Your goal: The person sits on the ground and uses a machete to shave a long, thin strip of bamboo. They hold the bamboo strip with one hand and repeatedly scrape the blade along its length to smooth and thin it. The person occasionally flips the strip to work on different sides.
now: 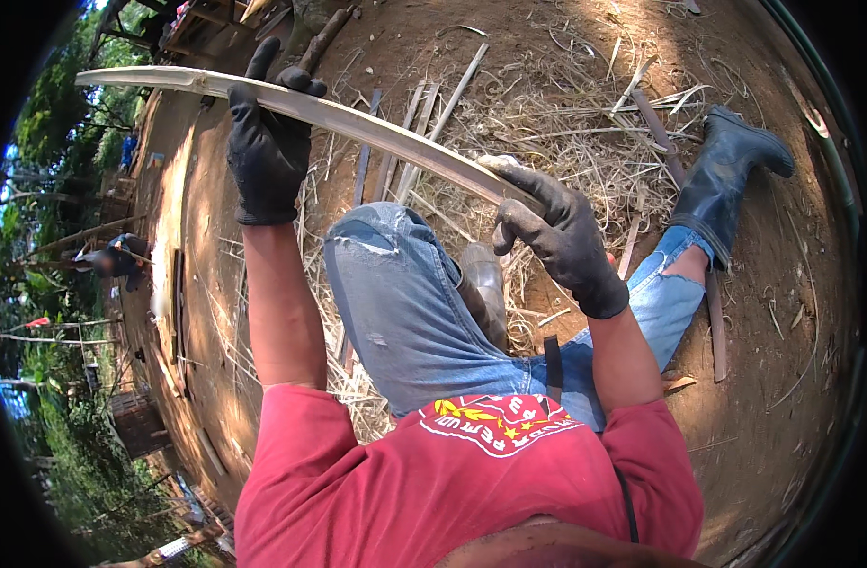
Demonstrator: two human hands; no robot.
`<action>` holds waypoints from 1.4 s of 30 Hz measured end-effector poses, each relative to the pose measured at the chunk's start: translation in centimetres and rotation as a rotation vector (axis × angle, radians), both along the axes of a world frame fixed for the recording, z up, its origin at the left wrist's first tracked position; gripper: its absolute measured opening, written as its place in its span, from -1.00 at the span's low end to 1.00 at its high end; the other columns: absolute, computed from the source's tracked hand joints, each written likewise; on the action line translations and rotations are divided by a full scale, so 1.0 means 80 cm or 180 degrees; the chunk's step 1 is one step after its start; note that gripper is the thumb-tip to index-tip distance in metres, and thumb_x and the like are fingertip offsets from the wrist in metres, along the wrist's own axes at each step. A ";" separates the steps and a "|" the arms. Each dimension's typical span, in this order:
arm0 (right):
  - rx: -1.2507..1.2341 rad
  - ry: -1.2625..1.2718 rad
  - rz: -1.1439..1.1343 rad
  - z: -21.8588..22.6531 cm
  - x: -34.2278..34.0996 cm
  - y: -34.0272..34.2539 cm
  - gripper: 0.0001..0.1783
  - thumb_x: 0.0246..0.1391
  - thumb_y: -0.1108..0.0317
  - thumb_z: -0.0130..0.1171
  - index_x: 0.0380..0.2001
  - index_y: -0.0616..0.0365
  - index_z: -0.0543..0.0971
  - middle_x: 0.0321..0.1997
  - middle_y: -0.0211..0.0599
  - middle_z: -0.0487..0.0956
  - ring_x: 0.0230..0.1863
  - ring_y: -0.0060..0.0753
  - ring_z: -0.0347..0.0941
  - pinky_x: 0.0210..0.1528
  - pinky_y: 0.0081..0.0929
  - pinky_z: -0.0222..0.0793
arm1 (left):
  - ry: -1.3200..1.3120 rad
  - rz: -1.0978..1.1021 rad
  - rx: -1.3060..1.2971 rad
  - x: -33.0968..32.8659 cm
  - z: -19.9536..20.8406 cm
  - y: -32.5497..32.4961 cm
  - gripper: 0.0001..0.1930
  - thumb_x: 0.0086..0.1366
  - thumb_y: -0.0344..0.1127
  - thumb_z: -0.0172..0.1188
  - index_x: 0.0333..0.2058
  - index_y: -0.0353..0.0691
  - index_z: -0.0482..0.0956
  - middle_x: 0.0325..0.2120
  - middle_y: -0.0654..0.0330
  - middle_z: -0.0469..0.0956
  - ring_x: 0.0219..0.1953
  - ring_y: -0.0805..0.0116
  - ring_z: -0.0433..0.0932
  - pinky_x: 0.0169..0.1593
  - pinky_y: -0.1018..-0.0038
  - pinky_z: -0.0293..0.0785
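A long, pale split-bamboo strip stretches across in front of me, from the upper left down to the right. My left hand, in a black work glove, is closed on the strip toward its far-left part, with one finger pointing up past it. My right hand, gloved the same way, grips the strip near its right end; the glove's fingertips look dusty. The right tip is partly hidden by the fingers. Both hands hold the strip above my bent knee in torn blue jeans.
Thin bamboo shavings cover the dirt ground ahead. Several flat slats lie among them, one dark slat near my rubber boot. Another person is far off at the left, near trees. A thick branch lies at the top.
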State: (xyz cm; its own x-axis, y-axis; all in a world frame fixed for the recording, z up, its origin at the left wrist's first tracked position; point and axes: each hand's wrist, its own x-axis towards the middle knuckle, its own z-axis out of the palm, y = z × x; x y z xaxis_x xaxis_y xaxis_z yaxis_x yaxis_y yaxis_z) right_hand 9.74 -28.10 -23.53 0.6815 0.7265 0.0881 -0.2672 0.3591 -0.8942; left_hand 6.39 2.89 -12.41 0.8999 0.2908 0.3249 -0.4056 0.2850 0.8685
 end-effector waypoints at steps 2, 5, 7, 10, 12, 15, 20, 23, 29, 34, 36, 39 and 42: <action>-0.0031 0.0109 -0.0041 -0.003 -0.004 0.006 -0.52 0.29 0.32 0.06 0.19 0.35 0.37 -0.49 -0.46 0.52 -0.47 -0.71 0.43 -0.40 -0.64 0.43 | 0.0000 -0.0009 0.0057 0.000 0.004 -0.007 -0.37 0.47 0.09 -0.19 0.29 -0.28 0.16 -0.23 0.07 0.54 -0.14 0.23 0.51 0.12 0.25 0.42; -0.0387 0.0169 0.0174 0.000 0.002 0.007 -0.57 0.30 0.31 0.01 0.11 0.40 0.42 -0.57 -0.41 0.51 -0.59 -0.66 0.43 -0.49 -0.66 0.37 | -0.0032 -0.0119 0.0182 -0.003 0.007 -0.006 -0.32 0.45 0.15 -0.21 0.32 -0.26 0.11 -0.22 0.09 0.51 -0.15 0.24 0.48 0.09 0.30 0.41; -0.0427 0.0018 0.0153 0.001 -0.001 0.007 -0.60 0.32 0.29 -0.03 0.05 0.40 0.46 -0.69 -0.41 0.47 -0.70 -0.64 0.37 -0.59 -0.66 0.28 | -0.0021 0.0032 0.0431 -0.005 0.015 -0.022 -0.33 0.46 0.11 -0.17 0.34 -0.27 0.08 -0.20 0.14 0.45 -0.16 0.29 0.43 0.08 0.34 0.40; -0.0722 -0.0348 0.0157 -0.007 0.002 0.010 -0.66 0.31 0.25 -0.01 -0.12 0.36 0.53 -0.72 -0.39 0.46 -0.72 -0.61 0.36 -0.60 -0.63 0.26 | -0.0120 0.0143 0.0733 -0.003 0.018 -0.026 -0.35 0.48 0.12 -0.27 0.32 -0.27 0.10 -0.26 0.12 0.49 -0.20 0.30 0.47 0.00 0.36 0.43; -0.0884 -0.0521 0.0130 -0.020 0.000 0.017 -0.67 0.31 0.19 0.00 -0.27 0.28 0.56 -0.73 -0.39 0.46 -0.71 -0.61 0.37 -0.58 -0.60 0.26 | -0.0019 0.0278 0.0748 -0.007 0.024 -0.035 -0.31 0.47 0.16 -0.28 0.31 -0.30 0.09 -0.32 0.13 0.52 -0.24 0.30 0.50 -0.05 0.36 0.45; -0.1150 -0.0369 0.0327 -0.029 -0.002 0.021 -0.61 0.31 0.10 0.02 -0.38 0.24 0.56 -0.68 -0.51 0.38 -0.61 -0.68 0.30 -0.51 -0.62 0.23 | 0.0004 0.0093 0.0824 -0.005 0.018 -0.034 -0.26 0.43 0.21 -0.23 0.31 -0.31 0.09 -0.35 0.14 0.54 -0.25 0.30 0.51 -0.04 0.36 0.45; -0.1360 -0.0571 0.0529 -0.076 0.002 0.035 -0.56 0.27 0.01 0.08 -0.32 0.25 0.59 -0.64 -0.46 0.44 -0.57 -0.65 0.33 -0.46 -0.56 0.26 | 0.0196 0.0227 0.1118 -0.009 0.025 -0.048 -0.27 0.42 0.20 -0.17 0.32 -0.28 0.09 -0.35 0.15 0.55 -0.29 0.32 0.55 -0.14 0.31 0.50; -0.1643 -0.0912 0.0521 -0.100 0.007 0.034 -0.56 0.25 -0.02 0.07 -0.28 0.19 0.60 -0.59 -0.33 0.50 -0.53 -0.46 0.40 -0.40 -0.44 0.33 | 0.0122 0.0655 0.1303 -0.002 0.027 -0.047 -0.35 0.46 0.13 -0.20 0.30 -0.27 0.14 -0.36 0.10 0.56 -0.28 0.30 0.57 -0.13 0.30 0.54; -0.2712 -0.2086 0.0581 -0.090 0.014 0.033 -0.59 0.20 -0.07 0.07 -0.18 0.03 0.61 -0.35 -0.03 0.61 -0.28 0.03 0.55 -0.19 -0.18 0.41 | -0.0248 0.0507 0.0397 0.003 0.034 -0.048 -0.46 0.47 0.09 -0.19 0.12 -0.28 0.35 -0.56 0.25 0.35 -0.45 0.37 0.42 -0.25 0.37 0.43; -0.2381 -0.2045 0.0612 -0.090 0.000 0.037 -0.47 0.03 -0.15 0.23 -0.20 0.12 0.61 -0.27 -0.13 0.63 -0.26 -0.10 0.59 -0.17 -0.24 0.44 | -0.0657 -0.0508 -0.0335 0.011 0.017 -0.032 -0.44 0.48 0.15 -0.35 -0.24 -0.21 0.48 -0.76 0.38 0.14 -0.69 0.49 0.22 -0.52 0.49 0.22; -0.2573 -0.2100 0.0751 -0.090 -0.003 0.039 -0.46 -0.01 -0.15 0.27 -0.21 0.12 0.61 -0.28 -0.10 0.63 -0.27 -0.09 0.59 -0.19 -0.23 0.44 | -0.0651 -0.0793 -0.0491 0.008 0.023 -0.032 -0.41 0.47 0.18 -0.39 -0.29 -0.19 0.48 -0.81 0.42 0.09 -0.76 0.53 0.16 -0.58 0.51 0.17; -0.2626 -0.2073 0.0904 -0.086 -0.004 0.041 -0.44 -0.09 -0.16 0.34 -0.29 0.15 0.63 -0.35 -0.06 0.62 -0.30 -0.06 0.58 -0.21 -0.22 0.43 | -0.0543 -0.0939 -0.0696 0.003 0.026 -0.041 -0.38 0.44 0.24 -0.38 -0.31 -0.18 0.48 -0.85 0.46 0.07 -0.82 0.55 0.11 -0.61 0.51 0.14; -0.2424 -0.1944 0.0989 -0.101 -0.002 0.038 -0.44 -0.14 -0.18 0.36 -0.35 0.15 0.65 -0.39 -0.09 0.63 -0.30 -0.09 0.59 -0.21 -0.25 0.43 | -0.0552 -0.1451 -0.0562 0.005 0.031 -0.040 -0.32 0.39 0.34 -0.36 -0.31 -0.18 0.49 -0.86 0.46 0.09 -0.81 0.56 0.13 -0.59 0.52 0.15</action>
State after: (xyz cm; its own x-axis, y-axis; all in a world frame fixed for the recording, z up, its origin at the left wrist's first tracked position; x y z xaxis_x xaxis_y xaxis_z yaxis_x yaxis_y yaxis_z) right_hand 9.58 -25.05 -31.62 0.4471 0.8715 -0.2014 0.3259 -0.3684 -0.8707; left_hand 6.77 -0.30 -9.91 0.8853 -0.0546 0.4618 -0.3397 0.6025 0.7223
